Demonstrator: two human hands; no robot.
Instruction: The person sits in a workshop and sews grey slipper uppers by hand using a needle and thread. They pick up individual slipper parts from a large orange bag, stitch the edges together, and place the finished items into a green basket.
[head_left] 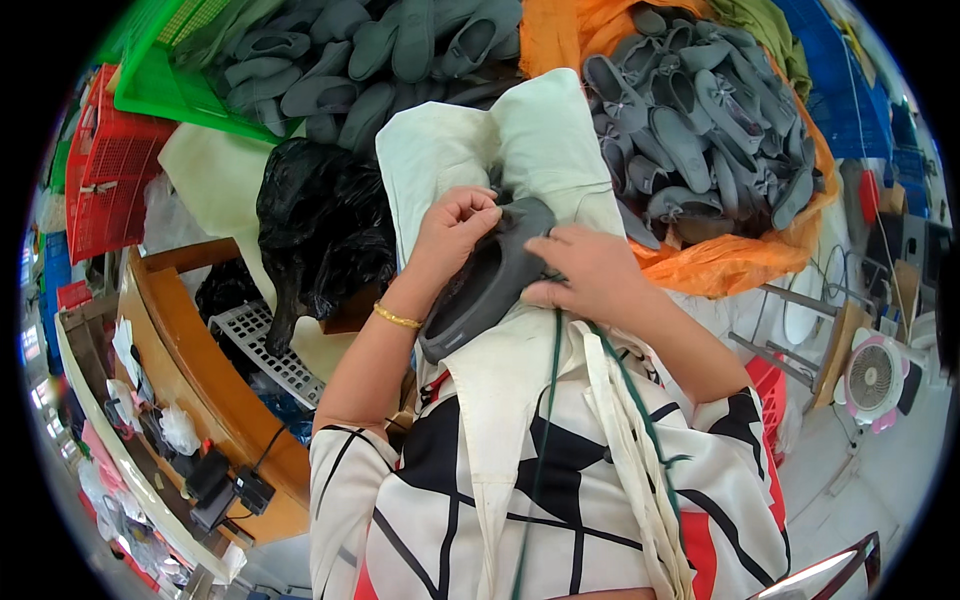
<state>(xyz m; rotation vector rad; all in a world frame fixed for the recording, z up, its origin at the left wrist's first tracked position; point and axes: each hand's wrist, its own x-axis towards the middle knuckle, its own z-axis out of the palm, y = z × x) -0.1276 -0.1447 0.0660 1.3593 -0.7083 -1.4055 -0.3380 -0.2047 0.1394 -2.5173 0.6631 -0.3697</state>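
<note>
A grey slip-on shoe (478,300) lies over my lap on a pale cloth apron (545,130), its toe pointing away from me and its opening facing up. My left hand (455,228), with a gold bracelet at the wrist, is closed in a pinch at the left edge of the shoe's toe part. Whether a small piece is between those fingertips, I cannot tell. On the other side, my right hand (585,268) grips the shoe's right edge with bent fingers and thumb. Dark green cords (552,400) hang down the apron's front.
Ahead on the left, a green crate (150,85) holds many plain grey shoes. An orange bag (715,265) at right is heaped with grey shoes bearing bows. A black plastic bag (325,220) and wooden desk (190,370) stand left; a fan (872,378) stands right.
</note>
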